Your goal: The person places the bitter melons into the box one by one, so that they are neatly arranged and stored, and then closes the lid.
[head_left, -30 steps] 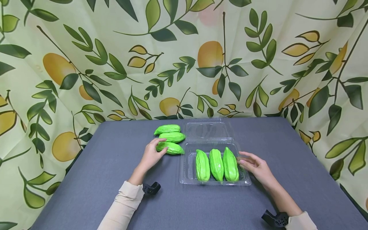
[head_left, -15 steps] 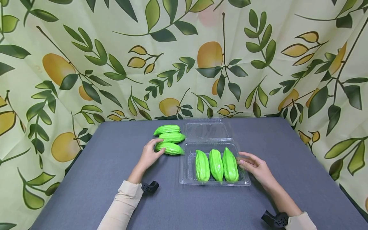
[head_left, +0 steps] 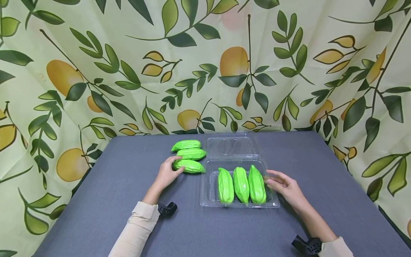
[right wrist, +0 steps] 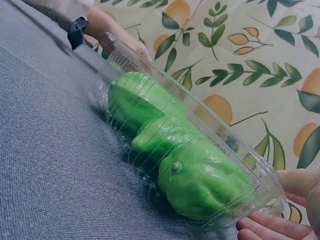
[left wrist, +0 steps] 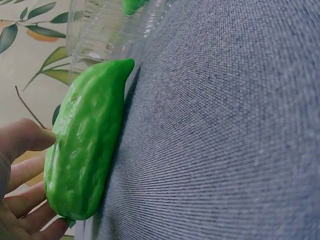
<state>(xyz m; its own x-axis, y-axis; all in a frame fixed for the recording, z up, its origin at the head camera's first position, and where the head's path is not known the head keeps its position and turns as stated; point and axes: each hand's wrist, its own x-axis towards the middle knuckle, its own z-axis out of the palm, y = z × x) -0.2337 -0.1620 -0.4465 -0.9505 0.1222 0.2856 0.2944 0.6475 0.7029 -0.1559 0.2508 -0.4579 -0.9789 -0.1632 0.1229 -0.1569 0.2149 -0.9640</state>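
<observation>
In the head view, three bright green bitter melons lie stacked front to back left of a clear plastic clamshell container (head_left: 210,200). My left hand (head_left: 165,173) holds the left end of the nearest bitter melon (head_left: 190,166), thumb on one side and fingers on the other. The left wrist view shows this bitter melon (left wrist: 85,140) lying on the cloth, its pointed tip away from the palm. Three more bitter melons, the middle one (head_left: 241,184) among them, lie side by side inside the container. My right hand (head_left: 287,187) grips the container's right side between thumb and fingers.
The container's lid (head_left: 231,144) lies open behind its base. Two loose bitter melons, the rear one (head_left: 186,145) and the middle one (head_left: 192,154), lie behind the held one. A grey cloth (head_left: 224,232) covers the table; a leaf-patterned curtain (head_left: 199,71) hangs behind.
The left thumb and fingers have come in slightly around the nearest bitter melon's end, the hand moving a little left. The right hand and container have stayed in place.
</observation>
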